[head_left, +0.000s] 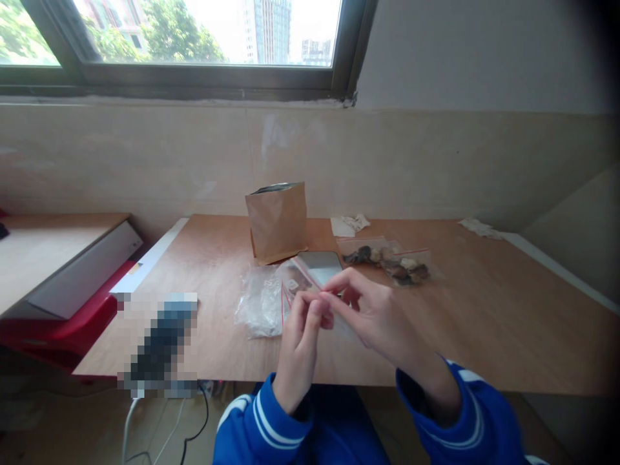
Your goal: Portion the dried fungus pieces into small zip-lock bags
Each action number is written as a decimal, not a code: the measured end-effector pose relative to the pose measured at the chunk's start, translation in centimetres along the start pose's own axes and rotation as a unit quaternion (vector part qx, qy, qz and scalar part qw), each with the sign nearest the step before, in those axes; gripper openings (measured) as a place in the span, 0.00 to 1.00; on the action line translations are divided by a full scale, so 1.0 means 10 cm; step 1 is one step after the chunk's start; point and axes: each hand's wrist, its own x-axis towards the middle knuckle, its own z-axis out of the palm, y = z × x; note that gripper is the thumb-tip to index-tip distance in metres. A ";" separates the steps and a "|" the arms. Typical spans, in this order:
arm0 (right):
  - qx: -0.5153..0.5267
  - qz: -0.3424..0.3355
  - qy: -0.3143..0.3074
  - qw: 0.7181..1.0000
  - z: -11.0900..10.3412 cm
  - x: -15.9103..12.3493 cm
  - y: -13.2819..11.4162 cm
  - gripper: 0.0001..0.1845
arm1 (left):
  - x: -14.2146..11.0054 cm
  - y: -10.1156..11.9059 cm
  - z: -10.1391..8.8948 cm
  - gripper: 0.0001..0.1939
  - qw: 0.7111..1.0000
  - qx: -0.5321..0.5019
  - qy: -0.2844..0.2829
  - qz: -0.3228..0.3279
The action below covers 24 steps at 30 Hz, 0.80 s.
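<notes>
My left hand (301, 336) and my right hand (371, 313) meet over the table's front half, fingertips pinched together. Between them is a small clear zip bag (306, 272) with a pinkish seal strip, its lower part mostly hidden by my fingers. Both hands are closed on its edge. Just left of them lies a pile of empty clear plastic bags (261, 307), one with a red line. A flat silver-grey object (322, 261) is partly covered behind my hands. Further right, filled zip bags (408, 268) hold dark and pale dried pieces.
An open brown paper bag (278, 223) stands upright at the back of the wooden table (489, 310). White tissue (356, 223) lies near the wall. A blurred-out dark object (162, 342) rests at the left front, with cables (126, 426) hanging below. A red stool (92, 316) stands left.
</notes>
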 end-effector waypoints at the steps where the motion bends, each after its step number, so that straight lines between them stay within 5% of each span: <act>1: 0.038 -0.004 -0.014 0.999 0.10 0.00 -0.02 0.09 | 0.02 -0.02 -0.03 0.16 1.000 0.001 0.022 -0.001; 9: 0.185 0.023 -0.065 0.980 0.48 -0.01 0.13 0.10 | 0.05 -0.10 -0.23 0.18 0.993 0.030 0.114 -0.010; 18: 0.205 0.096 -0.037 0.973 0.59 -0.01 0.28 0.14 | 0.16 -0.16 -0.42 0.14 0.985 0.169 0.028 0.019; 20: 0.169 0.101 0.006 0.980 0.58 0.01 0.38 0.13 | 0.16 -0.14 -0.47 0.15 0.981 0.192 0.004 0.016; 24: 0.155 0.133 0.168 0.964 0.44 0.12 0.57 0.14 | 0.10 -0.06 -0.60 0.19 0.971 0.232 0.046 0.014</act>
